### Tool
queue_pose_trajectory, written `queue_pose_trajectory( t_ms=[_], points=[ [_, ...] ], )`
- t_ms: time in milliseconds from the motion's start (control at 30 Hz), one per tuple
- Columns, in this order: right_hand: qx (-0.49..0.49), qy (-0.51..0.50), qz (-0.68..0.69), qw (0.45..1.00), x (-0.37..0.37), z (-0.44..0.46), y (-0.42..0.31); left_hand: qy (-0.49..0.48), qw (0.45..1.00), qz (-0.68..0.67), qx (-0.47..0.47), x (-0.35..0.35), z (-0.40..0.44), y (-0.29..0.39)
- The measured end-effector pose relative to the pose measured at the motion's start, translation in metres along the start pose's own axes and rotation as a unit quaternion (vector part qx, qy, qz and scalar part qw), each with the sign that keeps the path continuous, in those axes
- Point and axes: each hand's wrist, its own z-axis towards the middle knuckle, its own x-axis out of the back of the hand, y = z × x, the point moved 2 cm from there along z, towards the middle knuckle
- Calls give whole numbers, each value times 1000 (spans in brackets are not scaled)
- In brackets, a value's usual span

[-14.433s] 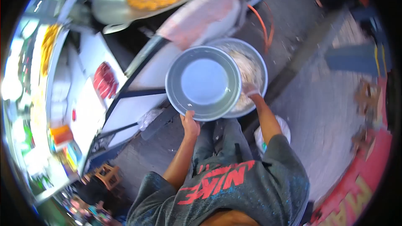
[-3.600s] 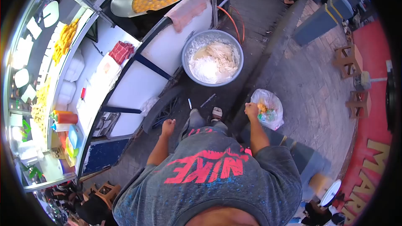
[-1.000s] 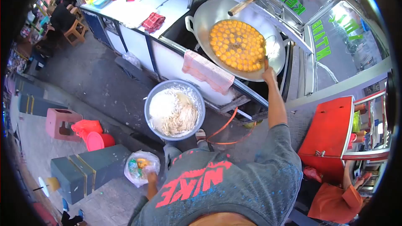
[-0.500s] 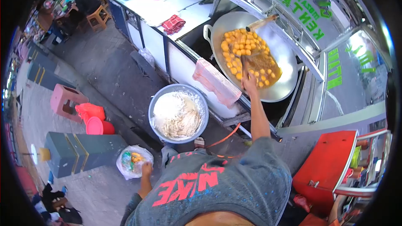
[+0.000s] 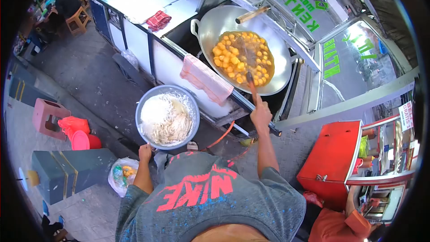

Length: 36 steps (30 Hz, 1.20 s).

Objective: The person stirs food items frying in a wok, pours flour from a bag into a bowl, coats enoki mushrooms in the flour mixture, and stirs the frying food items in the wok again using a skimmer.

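My right hand [image 5: 261, 115] grips the wooden handle [image 5: 252, 90] of a cooking tool at the near side of a large metal wok [image 5: 280, 60]. The tool's dark lower end goes down into the bubbling oil, so its head cannot be made out. Round golden fritters [image 5: 227, 57] float there, crowded toward the left and near side. Low on my left, my left hand [image 5: 145, 153] is closed beside the lower-left rim of a grey-blue tub [image 5: 195, 113]. White flour [image 5: 157, 110] and pale floury strips [image 5: 170, 127] fill the tub. What the left fingers hold, if anything, is hidden.
Another wooden-handled tool [image 5: 253, 14] lies across the wok's far rim. A pink cloth [image 5: 206, 79] hangs on the cart edge. A plastic bag [image 5: 121, 177] sits by a grey post [image 5: 74, 172]. At right stands a red box [image 5: 329, 157], with a person in orange [image 5: 333, 226] below.
My right hand has drawn the tool toward me, and the fritters have shifted in the oil. The left hand has moved from the plastic bag up to the tub's rim. The view has turned slightly.
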Motion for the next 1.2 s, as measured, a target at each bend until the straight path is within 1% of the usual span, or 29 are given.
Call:
queue_pose_trajectory(
  t_ms=[33,100,133,200,233,267,300,333,367,400,433,500,533,567,600,667,767,800,867,900,967,1000,1033,1067,1100,1133,1167,1200],
  points=[
    [-21,4,-20,1000,8,-2,10,11,1000,-25,6,-6,2,-16],
    [-46,48,-39,997,10,14,42,33,997,-70,17,-25,10,-77],
    [-49,60,-55,995,16,25,57,33,996,-85,2,-23,1,-89],
    [-33,114,-100,988,17,58,87,42,998,-3,-51,-19,-11,-122],
    [-48,110,-129,984,22,74,95,49,995,36,-74,-17,-22,-137],
    [-65,71,-114,989,25,89,100,37,999,-31,15,-15,-36,-148],
    [-81,32,-98,991,26,105,106,27,989,-99,103,-12,-53,-156],
    [-78,-12,-75,994,14,125,115,18,968,-167,188,-10,-68,-167],
    [-76,-56,-52,994,-1,141,120,27,959,-185,211,-5,-87,-162],
    [-99,-68,22,992,11,135,91,34,950,-203,233,-2,-103,-163],
    [-32,-41,56,997,-25,151,100,10,967,-166,192,0,-111,-169],
    [-52,-28,88,994,-96,189,98,-38,989,-92,111,-6,-130,-191],
    [-49,-7,143,988,-134,205,87,-60,994,-55,71,-9,-137,-200],
    [-43,12,199,979,-160,218,67,-68,994,-41,70,-7,-140,-194],
    [-70,-48,279,957,-160,221,38,-76,994,-28,70,-5,-143,-190],
    [-118,-172,424,881,-144,217,-23,-66,985,-52,150,0,-155,-156],
    [-139,-157,571,794,-151,224,-68,-55,976,-86,194,3,-150,-138],
    [-110,-162,592,782,-141,220,-73,-43,970,-111,212,6,-144,-134],
    [-54,-133,602,785,-134,210,-72,-25,955,-162,246,-1,-131,-141],
    [-25,-118,604,788,-129,205,-71,-18,954,-174,243,-5,-120,-146],
    [-9,-132,567,813,-111,181,-69,-9,949,-199,245,-14,-101,-161],
    [-4,-140,548,825,-103,165,-66,4,971,-148,190,-17,-92,-166],
    [72,-47,495,865,-115,161,-60,17,986,-97,132,-18,-79,-164],
    [146,46,433,888,-129,153,-56,29,996,-45,73,-19,-69,-163],
    [214,139,361,897,-140,144,-48,43,999,-4,34,-20,-65,-157],
    [124,5,286,950,-101,119,-54,55,998,37,-7,-21,-57,-148],
    [114,-14,252,961,-74,100,-61,68,993,78,-51,-20,-49,-136],
    [102,-31,217,970,-53,86,-63,48,995,78,-38,-19,-40,-124]
  ],
)
